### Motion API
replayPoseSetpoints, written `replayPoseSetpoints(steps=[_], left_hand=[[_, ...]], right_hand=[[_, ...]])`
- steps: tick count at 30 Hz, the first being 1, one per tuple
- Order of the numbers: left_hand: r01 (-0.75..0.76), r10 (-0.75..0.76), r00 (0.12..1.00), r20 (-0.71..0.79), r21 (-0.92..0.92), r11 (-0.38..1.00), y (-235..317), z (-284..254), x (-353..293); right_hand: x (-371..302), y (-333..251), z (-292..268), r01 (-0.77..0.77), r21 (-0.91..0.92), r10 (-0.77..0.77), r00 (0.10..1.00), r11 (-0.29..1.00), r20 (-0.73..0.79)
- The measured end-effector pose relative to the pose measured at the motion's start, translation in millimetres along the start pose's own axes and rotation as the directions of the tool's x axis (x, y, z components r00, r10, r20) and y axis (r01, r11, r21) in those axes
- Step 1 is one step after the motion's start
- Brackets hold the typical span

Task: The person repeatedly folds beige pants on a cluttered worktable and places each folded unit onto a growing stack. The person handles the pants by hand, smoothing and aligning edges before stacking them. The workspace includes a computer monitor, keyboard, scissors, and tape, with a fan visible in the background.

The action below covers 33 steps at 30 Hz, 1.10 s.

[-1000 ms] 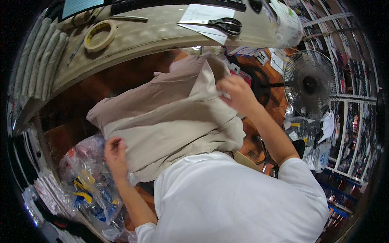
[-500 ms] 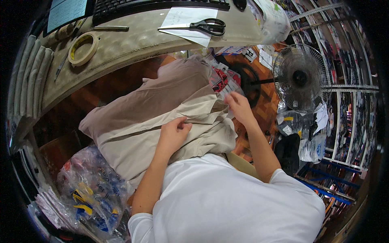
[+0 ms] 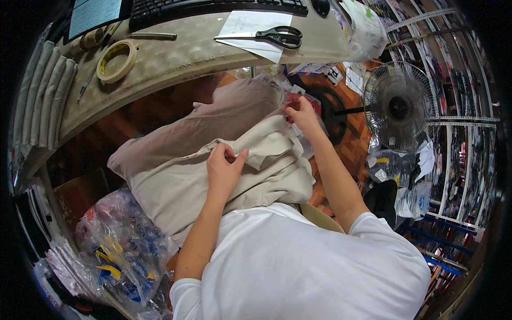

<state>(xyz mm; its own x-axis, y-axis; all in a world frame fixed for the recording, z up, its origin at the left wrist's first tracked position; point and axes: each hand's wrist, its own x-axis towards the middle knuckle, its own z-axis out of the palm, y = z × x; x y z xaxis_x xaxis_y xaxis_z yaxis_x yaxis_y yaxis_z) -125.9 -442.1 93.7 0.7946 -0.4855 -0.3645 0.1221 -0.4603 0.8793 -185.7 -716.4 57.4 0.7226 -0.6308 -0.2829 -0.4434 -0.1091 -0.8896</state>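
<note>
A light beige cloth garment [image 3: 269,136] lies loosely bunched across my lap. A folded, gathered band runs along its upper part. Darker mauve-brown fabric [image 3: 234,104] stretches beyond it toward the desk. My left hand [image 3: 225,165] pinches the garment's raised edge near the middle, thumb and fingers drawn together. Farther to the right, my right hand [image 3: 303,114] has its fingertips closed at the far end of the same edge, which is lifted up there. Partly hidden behind my right fingers is a red patterned plastic package.
Ahead curves a desk [image 3: 186,64] with scissors [image 3: 280,37] on paper, masking tape [image 3: 116,61] and a keyboard [image 3: 218,12]. A fan [image 3: 398,106] stands right, before loaded shelving [image 3: 453,160]. A clear plastic bag [image 3: 125,245] sits lower left; folded grey cloths [image 3: 42,101] are far left.
My right hand has moved up and left, and its fingers now close at the garment's far edge. My left hand has shifted slightly up, raising the beige fold.
</note>
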Motion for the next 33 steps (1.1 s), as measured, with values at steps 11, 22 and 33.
replayPoseSetpoints(steps=[11,22,33], left_hand=[[-0.104,0.111,0.983,0.145,-0.053,0.993,-12.2,6.6,-4.2],[0.178,0.083,0.906,-0.415,0.552,0.815,-152.9,-243.3,76.1],[0.322,-0.328,0.938,-0.115,0.641,0.696,-213.5,-335.9,108.2]], right_hand=[[-2.5,7.0,20.2,0.286,-0.382,-0.293,0.955,0.879,0.042],[40.8,-9.9,36.6,0.358,-0.761,-0.341,0.921,0.541,0.192],[168.9,-6.6,115.1,0.389,-0.876,-0.255,0.912,0.286,0.321]])
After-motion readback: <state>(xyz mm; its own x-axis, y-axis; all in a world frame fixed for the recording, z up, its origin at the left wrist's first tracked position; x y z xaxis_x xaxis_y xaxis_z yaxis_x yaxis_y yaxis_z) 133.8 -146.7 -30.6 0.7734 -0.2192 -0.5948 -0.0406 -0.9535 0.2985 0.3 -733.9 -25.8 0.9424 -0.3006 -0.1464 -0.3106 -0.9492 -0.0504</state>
